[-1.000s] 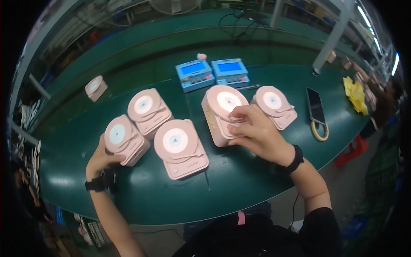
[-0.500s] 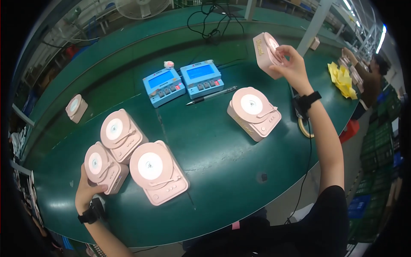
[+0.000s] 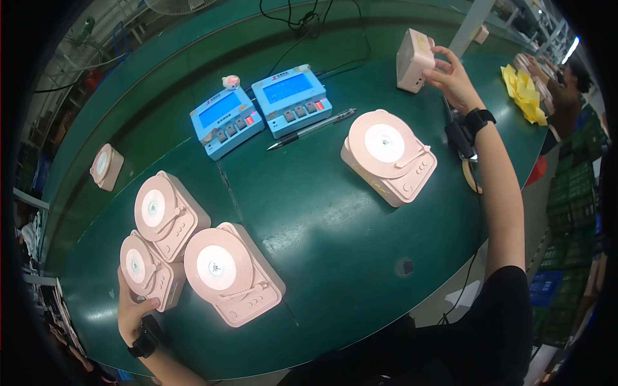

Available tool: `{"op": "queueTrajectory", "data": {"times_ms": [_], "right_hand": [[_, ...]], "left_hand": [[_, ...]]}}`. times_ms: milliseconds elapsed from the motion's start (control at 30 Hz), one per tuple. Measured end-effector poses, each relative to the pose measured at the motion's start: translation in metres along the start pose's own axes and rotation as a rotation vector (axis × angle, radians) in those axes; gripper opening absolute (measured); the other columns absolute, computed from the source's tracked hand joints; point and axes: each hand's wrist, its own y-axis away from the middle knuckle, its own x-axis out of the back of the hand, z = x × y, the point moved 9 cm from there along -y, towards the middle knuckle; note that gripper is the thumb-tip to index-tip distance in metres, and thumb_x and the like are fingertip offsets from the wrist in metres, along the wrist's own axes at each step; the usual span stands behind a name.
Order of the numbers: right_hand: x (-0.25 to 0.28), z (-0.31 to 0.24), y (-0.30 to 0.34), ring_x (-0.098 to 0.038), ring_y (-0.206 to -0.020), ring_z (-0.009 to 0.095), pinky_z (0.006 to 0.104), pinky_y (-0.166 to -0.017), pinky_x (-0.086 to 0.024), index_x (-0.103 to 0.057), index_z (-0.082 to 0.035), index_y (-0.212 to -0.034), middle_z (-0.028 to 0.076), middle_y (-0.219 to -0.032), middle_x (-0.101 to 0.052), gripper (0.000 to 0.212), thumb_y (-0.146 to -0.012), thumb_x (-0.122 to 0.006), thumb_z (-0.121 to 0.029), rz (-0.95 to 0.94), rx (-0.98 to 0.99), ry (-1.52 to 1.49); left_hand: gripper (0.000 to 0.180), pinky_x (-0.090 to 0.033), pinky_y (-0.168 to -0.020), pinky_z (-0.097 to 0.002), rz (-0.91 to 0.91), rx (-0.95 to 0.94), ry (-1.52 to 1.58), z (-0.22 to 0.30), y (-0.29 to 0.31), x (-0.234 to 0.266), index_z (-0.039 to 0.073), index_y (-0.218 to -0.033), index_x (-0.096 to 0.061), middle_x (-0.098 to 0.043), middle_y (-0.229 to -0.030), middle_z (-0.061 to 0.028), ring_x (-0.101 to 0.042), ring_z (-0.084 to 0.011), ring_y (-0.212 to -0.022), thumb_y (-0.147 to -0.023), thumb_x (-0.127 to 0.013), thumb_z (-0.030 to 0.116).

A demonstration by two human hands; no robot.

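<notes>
My left hand (image 3: 133,316) is wrapped round the near edge of a small pink record-player-shaped box (image 3: 138,265) at the left. Two more such pink players, one farther (image 3: 168,219) and one to its right (image 3: 237,276), stand close beside it, discs facing up. At the far right my right hand (image 3: 452,80) grips another pink player (image 3: 412,63) by its side, fingers and thumb on its right edge. That one is tilted up, a plain face and a side with small holes showing; its disc is turned out of sight. Between the hands sits a further pink player (image 3: 388,157).
Two blue button boxes with lit screens (image 3: 222,119) (image 3: 293,96) stand mid-table, a pen (image 3: 312,128) before them. A pink player (image 3: 107,167) lies far left. Yellow paper (image 3: 524,94) and a co-worker (image 3: 566,96) are at the right; black cables (image 3: 309,19) lie behind.
My right hand has turned its player, so the disc that showed before is now hidden and the holed side shows. The whole view has shifted; my left hand keeps its grip.
</notes>
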Motion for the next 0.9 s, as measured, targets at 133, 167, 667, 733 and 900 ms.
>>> {"op": "queueTrajectory", "data": {"times_ms": [133, 167, 667, 733, 900], "right_hand": [[0.026, -0.001, -0.030, -0.055, -0.112, 0.022, 0.0353, -0.095, -0.047, -0.043, -0.015, -0.139, 0.013, -0.127, -0.052, 0.071, -0.077, -0.078, -0.010, -0.102, 0.135, 0.452], [0.029, -0.003, -0.045, -0.056, -0.112, 0.022, 0.0358, -0.094, -0.048, -0.041, -0.015, -0.141, 0.013, -0.128, -0.052, 0.074, -0.076, -0.078, -0.012, -0.165, 0.260, 0.531], [-0.291, -0.155, 0.079, -0.050, -0.124, 0.031, 0.0392, -0.105, -0.039, -0.053, -0.006, -0.130, 0.017, -0.131, -0.054, 0.044, -0.087, -0.059, -0.006, -0.792, 0.970, 1.010], [-0.352, -0.147, 0.155, -0.055, -0.113, 0.034, 0.0396, -0.097, -0.044, -0.054, -0.007, -0.129, 0.016, -0.126, -0.056, 0.043, -0.086, -0.058, -0.003, -1.055, 0.870, 0.889], [-0.434, -0.106, 0.215, -0.059, -0.099, 0.032, 0.0383, -0.084, -0.048, -0.049, -0.007, -0.134, 0.016, -0.108, -0.058, 0.042, -0.093, -0.052, -0.015, -1.218, 0.728, 0.998]], "left_hand": [[0.106, -0.035, -0.105, -0.0325, 0.015, -0.067, 0.021, 0.004, -0.001, -0.001, 0.002, -0.141, -0.031, -0.048, -0.131, -0.0099, -0.046, -0.0211, -0.122, -0.052, -0.086, 0.018], [0.107, -0.034, -0.105, -0.0326, 0.023, -0.076, 0.030, 0.003, -0.002, 0.001, 0.002, -0.141, -0.031, -0.048, -0.132, -0.0100, -0.045, -0.0211, -0.124, -0.051, -0.087, 0.017], [0.092, -0.044, -0.066, -0.0217, -0.069, -0.175, 0.118, -0.011, -0.002, 0.013, 0.006, -0.144, -0.032, -0.058, -0.103, -0.0042, -0.051, -0.0077, -0.075, -0.070, -0.082, 0.030], [0.079, -0.044, -0.062, -0.0200, 0.044, -0.024, 0.090, -0.028, -0.007, 0.027, 0.005, -0.142, -0.035, -0.058, -0.092, -0.0023, -0.052, -0.0064, -0.071, -0.079, -0.075, 0.031], [0.060, -0.046, -0.055, -0.0180, 0.161, 0.068, 0.113, -0.039, -0.009, 0.038, 0.003, -0.138, -0.042, -0.055, -0.079, 0.0002, -0.054, -0.0045, -0.063, -0.091, -0.063, 0.035]]}}
